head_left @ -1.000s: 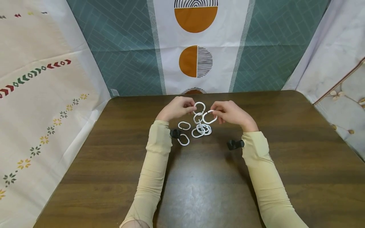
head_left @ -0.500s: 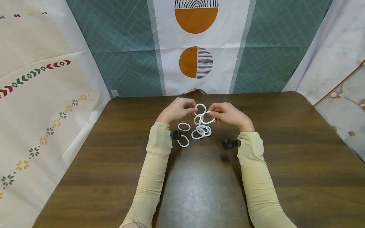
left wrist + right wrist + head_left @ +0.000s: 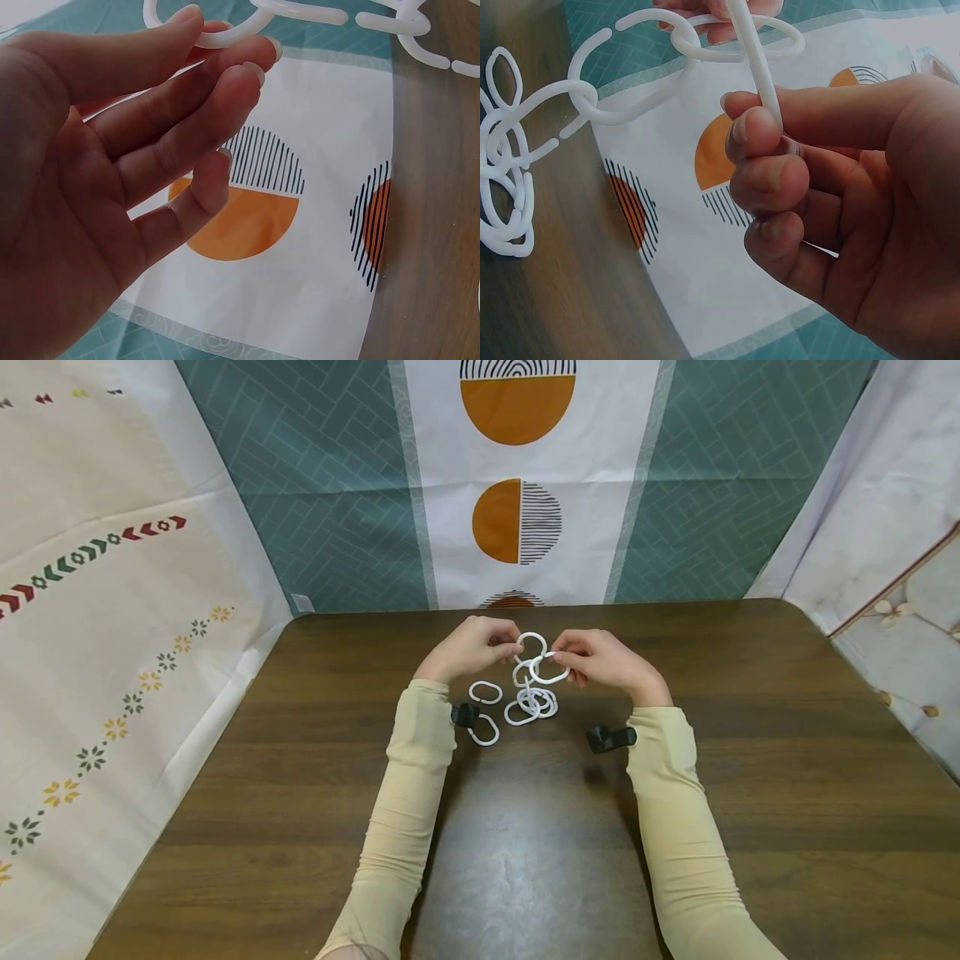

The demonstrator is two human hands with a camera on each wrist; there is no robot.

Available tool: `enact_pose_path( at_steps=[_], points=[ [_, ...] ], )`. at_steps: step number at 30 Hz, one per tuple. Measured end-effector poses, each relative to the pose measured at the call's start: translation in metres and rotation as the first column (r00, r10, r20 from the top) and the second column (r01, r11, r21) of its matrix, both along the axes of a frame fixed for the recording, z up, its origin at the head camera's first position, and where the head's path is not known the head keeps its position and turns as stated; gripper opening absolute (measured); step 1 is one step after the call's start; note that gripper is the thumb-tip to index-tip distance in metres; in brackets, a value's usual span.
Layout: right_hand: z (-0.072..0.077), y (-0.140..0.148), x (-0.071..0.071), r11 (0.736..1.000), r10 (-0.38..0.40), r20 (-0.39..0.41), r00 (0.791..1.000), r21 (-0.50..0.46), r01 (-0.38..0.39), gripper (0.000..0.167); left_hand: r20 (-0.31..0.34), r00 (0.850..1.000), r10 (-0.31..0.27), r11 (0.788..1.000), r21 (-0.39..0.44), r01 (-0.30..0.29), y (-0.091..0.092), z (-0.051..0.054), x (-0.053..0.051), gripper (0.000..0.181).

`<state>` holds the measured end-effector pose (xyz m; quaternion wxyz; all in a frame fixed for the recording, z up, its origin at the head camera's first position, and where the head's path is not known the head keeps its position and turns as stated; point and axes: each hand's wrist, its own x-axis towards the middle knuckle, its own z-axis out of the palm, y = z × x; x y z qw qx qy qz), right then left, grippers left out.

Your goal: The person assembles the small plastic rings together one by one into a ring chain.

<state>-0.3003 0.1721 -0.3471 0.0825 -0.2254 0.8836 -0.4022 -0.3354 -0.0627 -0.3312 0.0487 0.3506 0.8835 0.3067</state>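
Observation:
Over the back half of the table, my left hand [image 3: 474,647] pinches a white plastic C-shaped chain link [image 3: 232,36] between thumb and fingertips. From it, more joined links [image 3: 622,118] hang down to a small heap of links [image 3: 551,703] on the wood. Opposite, my right hand [image 3: 606,662] holds another white link [image 3: 756,56] between thumb and index finger. In the head view this link overlaps the left-held one and the link below it. Whether it is hooked into either cannot be told.
Two loose white links lie left of the heap, one oval link [image 3: 486,683] and one nearer link [image 3: 495,727] partly behind the left wrist camera [image 3: 465,716]. The brown table [image 3: 517,860] ends at a patterned cloth [image 3: 352,527] behind the hands.
My right hand has moved left, bringing its link across the chain's upper links, then shifted slightly back right. The left hand has moved slightly right, still holding its link.

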Motion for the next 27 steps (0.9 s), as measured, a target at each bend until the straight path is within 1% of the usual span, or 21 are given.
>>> enact_pose_path(
  at_steps=[8, 11, 15, 18, 23, 27],
  points=[
    [-0.0013, 0.0001, -0.0009, 1.0, -0.014, 0.012, 1.0, -0.008, 0.014, 0.013, 0.013, 1.0, -0.002, 1.0, -0.002, 0.002, 0.0016, 0.0002, 0.0012, 0.011],
    [0.0, -0.0005, -0.0006, 1.0, -0.016, 0.024, 1.0, -0.016, 0.017, 0.012, 0.02, 1.0, -0.017, 1.0, 0.004, 0.017, 0.0034, -0.0002, 0.0014, 0.011],
    [0.0008, -0.0011, -0.0003, 1.0, -0.02, 0.027, 0.999, -0.02, 0.021, 0.013, 0.015, 0.999, -0.045, 0.999, 0.008, 0.045, 0.0064, -0.0008, 0.0012, 0.01],
    [0.0017, -0.0004, -0.0005, 1.0, -0.024, 0.015, 1.0, -0.015, 0.024, 0.014, 0.011, 0.999, -0.047, 0.999, 0.007, 0.047, 0.0067, -0.0015, 0.0003, 0.011],
    [0.0044, 0.0021, 0.0002, 0.998, -0.062, 0.009, 0.998, -0.019, 0.062, 0.014, 0.043, 0.998, -0.039, 0.999, 0.014, 0.038, 0.0053, -0.0022, -0.0002, 0.016],
    [0.0056, 0.0032, 0.0015, 0.993, -0.096, 0.02, 0.995, -0.065, 0.097, 0.017, 0.071, 0.997, -0.039, 0.999, 0.013, 0.038, 0.0055, -0.0024, 0.0004, 0.015]
  ],
)
